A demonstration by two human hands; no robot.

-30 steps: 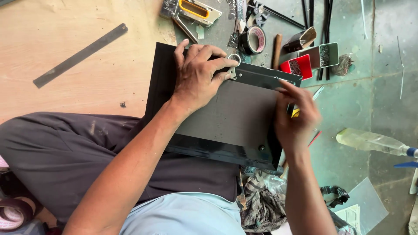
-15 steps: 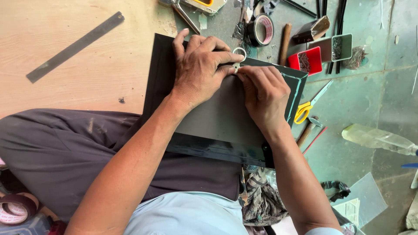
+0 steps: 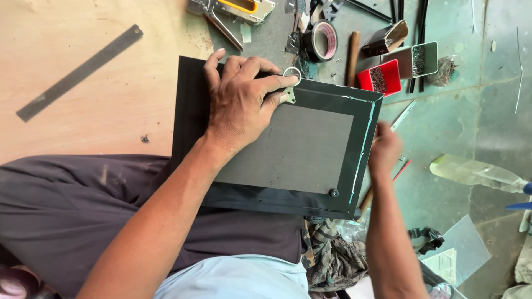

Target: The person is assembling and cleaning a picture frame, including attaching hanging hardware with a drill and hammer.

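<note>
A dark picture frame back (image 3: 310, 149) with a black taped border lies across my lap and the floor. My left hand (image 3: 238, 105) presses flat on its upper left part, the fingertips pinning a small metal ring hanger (image 3: 290, 83) at the frame's top edge. My right hand (image 3: 385, 152) is blurred, off the frame's right edge, over the green floor; whether it holds anything is unclear. A small black screw or knob (image 3: 333, 192) sits near the frame's lower right corner.
A metal ruler (image 3: 80, 72) lies on the plywood at left. Beyond the frame are a staple gun (image 3: 238, 11), a tape roll (image 3: 321, 40), a red tray (image 3: 379, 77) and a grey tray (image 3: 421, 60) of small nails, a wooden handle (image 3: 353, 55). A plastic bottle (image 3: 476, 173) lies at right.
My right hand has left the hanger at the frame's top and moved down and right, off the frame's edge. My left hand stays on the hanger.
</note>
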